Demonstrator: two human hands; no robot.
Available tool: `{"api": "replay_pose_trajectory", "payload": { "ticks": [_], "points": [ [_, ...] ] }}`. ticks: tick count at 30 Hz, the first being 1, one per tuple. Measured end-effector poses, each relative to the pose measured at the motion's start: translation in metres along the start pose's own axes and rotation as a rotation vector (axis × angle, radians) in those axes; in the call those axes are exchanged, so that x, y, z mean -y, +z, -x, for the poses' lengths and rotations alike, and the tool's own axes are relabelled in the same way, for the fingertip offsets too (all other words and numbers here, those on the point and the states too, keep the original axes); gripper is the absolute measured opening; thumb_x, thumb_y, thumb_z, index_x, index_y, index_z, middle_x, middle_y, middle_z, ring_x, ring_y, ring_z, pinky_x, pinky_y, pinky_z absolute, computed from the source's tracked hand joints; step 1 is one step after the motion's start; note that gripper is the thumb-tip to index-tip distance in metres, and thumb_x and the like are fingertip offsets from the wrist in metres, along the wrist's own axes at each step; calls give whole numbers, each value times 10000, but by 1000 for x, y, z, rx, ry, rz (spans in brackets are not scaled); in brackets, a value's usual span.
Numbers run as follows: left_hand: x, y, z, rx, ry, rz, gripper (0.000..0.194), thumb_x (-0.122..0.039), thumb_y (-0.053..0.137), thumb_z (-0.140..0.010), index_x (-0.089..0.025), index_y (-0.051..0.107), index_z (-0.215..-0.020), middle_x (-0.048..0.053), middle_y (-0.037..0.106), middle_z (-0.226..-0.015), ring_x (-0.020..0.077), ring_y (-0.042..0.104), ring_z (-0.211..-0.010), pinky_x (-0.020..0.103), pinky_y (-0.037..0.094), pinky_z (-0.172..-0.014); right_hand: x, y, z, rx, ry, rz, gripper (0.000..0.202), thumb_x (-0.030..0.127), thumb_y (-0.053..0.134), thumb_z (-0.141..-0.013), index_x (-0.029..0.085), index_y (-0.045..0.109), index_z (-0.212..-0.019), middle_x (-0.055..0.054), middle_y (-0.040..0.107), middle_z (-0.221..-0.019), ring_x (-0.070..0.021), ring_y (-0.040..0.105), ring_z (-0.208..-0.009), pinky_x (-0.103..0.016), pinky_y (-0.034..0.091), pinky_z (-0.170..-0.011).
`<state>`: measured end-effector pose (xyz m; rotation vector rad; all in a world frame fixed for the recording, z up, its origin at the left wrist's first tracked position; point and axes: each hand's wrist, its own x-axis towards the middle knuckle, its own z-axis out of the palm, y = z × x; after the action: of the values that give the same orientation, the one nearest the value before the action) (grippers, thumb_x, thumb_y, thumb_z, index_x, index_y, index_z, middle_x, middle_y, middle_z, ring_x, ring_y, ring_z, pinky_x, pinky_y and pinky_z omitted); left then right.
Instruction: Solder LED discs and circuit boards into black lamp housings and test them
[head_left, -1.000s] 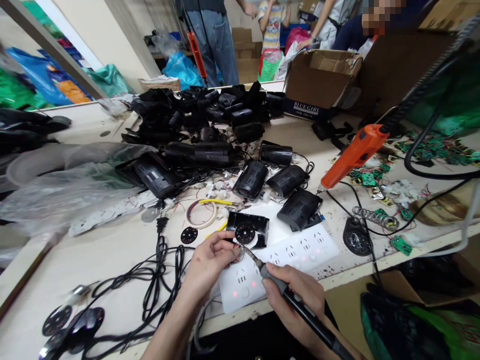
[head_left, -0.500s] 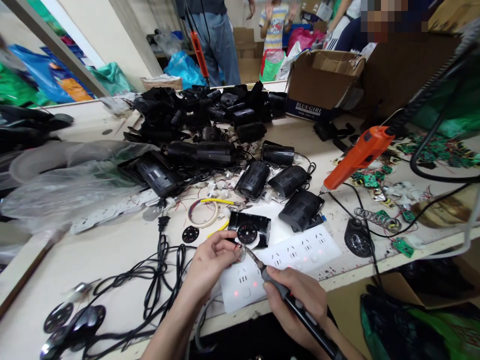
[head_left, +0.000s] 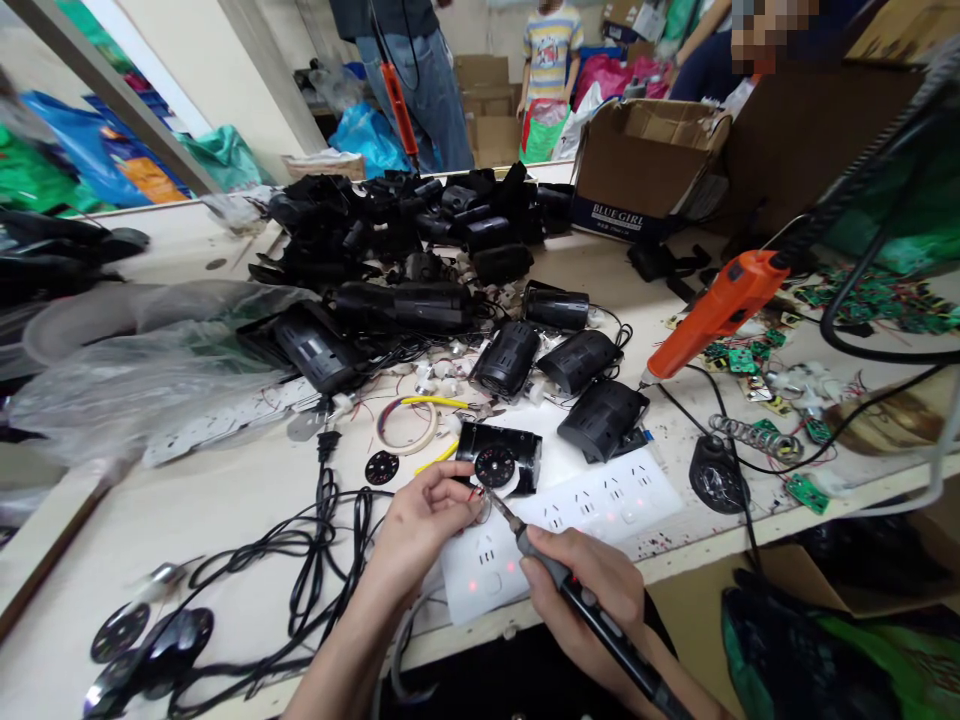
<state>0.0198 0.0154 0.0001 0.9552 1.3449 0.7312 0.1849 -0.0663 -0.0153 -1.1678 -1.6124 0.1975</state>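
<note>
My right hand (head_left: pixel 592 595) is closed round the handle of a soldering iron (head_left: pixel 622 640). The iron's metal tip points up and left, right by the fingertips of my left hand (head_left: pixel 424 515). Those fingers are pinched on a small part with thin wires (head_left: pixel 480 493), partly hidden, with a bit of red showing. Just beyond them lies a black plastic housing (head_left: pixel 529 455) bearing a round black disc (head_left: pixel 494 466). Whether the tip touches the wires I cannot tell. Under both hands runs a white power strip (head_left: pixel 592 508) with glowing red lights.
Black housings (head_left: pixel 600 418) and a heap of black parts (head_left: pixel 405 215) lie further back. An orange electric screwdriver (head_left: pixel 716 315) hangs at right above green circuit boards (head_left: pixel 806 492). Black cords (head_left: pixel 322 540) and tape (head_left: pixel 405 428) lie left. People stand beyond the table.
My right hand and the soldering iron have shifted very slightly to the left. My left hand keeps its pinch in place. In the background, a person has lowered their raised hands.
</note>
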Motion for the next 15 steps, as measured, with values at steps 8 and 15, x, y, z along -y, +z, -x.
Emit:
{"api": "replay_pose_trajectory", "payload": {
  "ticks": [8,15],
  "points": [
    [2,-1,0,-8,8,5,408,-261,756,-592,-149,628,-963,-14,671,-621,160,637,-598,264,478,-598,2,-10,5,60,11,9,297,72,614,-853,161,595,-1135,-47,711,-794,-152,677,-633,-252,573,-597],
    [3,-2,1,6,11,26,434,-263,772,-591,-140,632,-983,-13,676,-634,152,635,-602,259,481,-608,3,-16,6,34,15,23,308,77,610,-856,173,590,-1148,-40,704,-782,-154,671,-622,-253,574,-580]
  ]
}}
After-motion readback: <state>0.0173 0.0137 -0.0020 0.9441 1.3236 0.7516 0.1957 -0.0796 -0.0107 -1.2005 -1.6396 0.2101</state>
